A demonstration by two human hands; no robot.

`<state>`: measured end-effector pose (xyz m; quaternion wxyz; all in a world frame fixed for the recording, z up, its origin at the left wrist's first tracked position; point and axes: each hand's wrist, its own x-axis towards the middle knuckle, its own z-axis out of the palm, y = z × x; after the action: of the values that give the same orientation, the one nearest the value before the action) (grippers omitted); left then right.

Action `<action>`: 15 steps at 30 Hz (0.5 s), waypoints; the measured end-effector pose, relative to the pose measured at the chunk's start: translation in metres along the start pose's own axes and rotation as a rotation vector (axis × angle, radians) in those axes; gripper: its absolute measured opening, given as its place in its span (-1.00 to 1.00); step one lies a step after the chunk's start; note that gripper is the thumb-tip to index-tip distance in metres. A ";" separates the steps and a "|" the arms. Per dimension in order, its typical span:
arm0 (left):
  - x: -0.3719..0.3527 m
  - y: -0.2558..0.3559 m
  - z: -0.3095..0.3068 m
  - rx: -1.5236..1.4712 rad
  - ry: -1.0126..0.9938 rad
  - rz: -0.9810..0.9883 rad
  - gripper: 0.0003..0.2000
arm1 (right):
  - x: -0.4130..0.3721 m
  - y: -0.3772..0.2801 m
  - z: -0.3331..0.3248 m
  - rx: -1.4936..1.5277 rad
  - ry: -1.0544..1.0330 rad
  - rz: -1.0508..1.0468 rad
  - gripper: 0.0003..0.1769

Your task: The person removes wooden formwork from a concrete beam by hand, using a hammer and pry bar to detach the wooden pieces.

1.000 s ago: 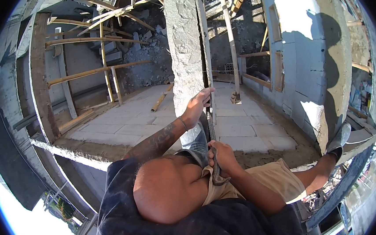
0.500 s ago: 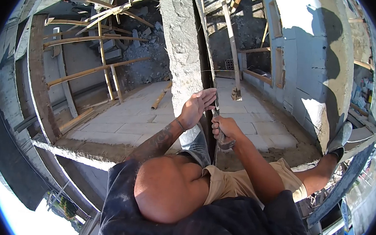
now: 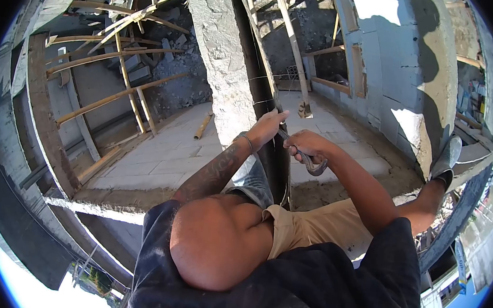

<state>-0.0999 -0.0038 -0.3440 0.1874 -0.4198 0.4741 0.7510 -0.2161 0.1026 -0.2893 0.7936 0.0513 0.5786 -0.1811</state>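
My right hand (image 3: 308, 146) is wrapped round a dark metal tool with a curved handle (image 3: 316, 167), its narrow end pointing up and left. My left hand (image 3: 267, 126) is beside the tool's tip, at the edge of a dark gap (image 3: 261, 88); its fingertips reach a thin dark piece, and whether they grip it is unclear. The gap runs between a rough concrete beam (image 3: 223, 48) and a thin board. A thin wire (image 3: 263, 102) crosses the gap just above my left hand.
Pale block flooring (image 3: 171, 148) lies far below on both sides of the beam. Bamboo poles (image 3: 97, 102) stand at the left, and one wooden prop (image 3: 293, 36) rises beyond my hands. A block wall (image 3: 389, 72) is at the right. My foot (image 3: 447, 161) rests on its ledge.
The view has shifted slightly. My right hand has turned the tool, whose curved handle now points further right. My left hand has tilted toward the gap, its palm less exposed.
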 end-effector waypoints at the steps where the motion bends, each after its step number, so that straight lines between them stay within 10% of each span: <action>1: -0.002 -0.002 0.002 0.000 -0.010 -0.010 -0.50 | 0.006 0.006 0.004 -0.003 0.009 -0.033 -0.82; 15: -0.020 -0.025 -0.006 0.010 -0.077 0.156 -0.16 | 0.043 0.129 0.087 0.700 0.242 0.175 -0.86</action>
<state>-0.0685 0.0054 -0.3425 0.1485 -0.3517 0.5014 0.7764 -0.0820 0.1871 -0.3173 0.6663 0.3898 0.5646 -0.2921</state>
